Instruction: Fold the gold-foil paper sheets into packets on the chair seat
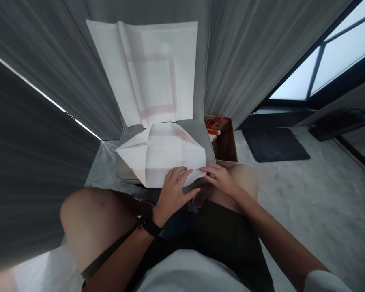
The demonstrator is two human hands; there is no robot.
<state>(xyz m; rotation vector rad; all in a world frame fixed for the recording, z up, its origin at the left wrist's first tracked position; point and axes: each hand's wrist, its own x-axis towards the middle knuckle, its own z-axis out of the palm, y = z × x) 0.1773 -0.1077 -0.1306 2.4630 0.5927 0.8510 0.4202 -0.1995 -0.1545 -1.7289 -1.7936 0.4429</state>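
Observation:
A folded white paper (164, 150) lies on the seat of a grey chair (129, 172), with pointed corners at its left and right. My left hand (174, 192) rests at the paper's near edge, fingertips on the sheet and thumb stretched apart to the right. Pinched on the near right corner of the same paper is my right hand (220, 178), its fingers pressed together. A larger creased white sheet (158, 77) with faint reddish lines showing through leans against the chair's backrest.
An open cardboard box (228, 142) with some papers inside stands on the floor right of the chair. A dark mat (275, 144) lies farther right, below a window (319, 61). Grey curtains (246, 52) hang on both sides. My bare knees flank the seat.

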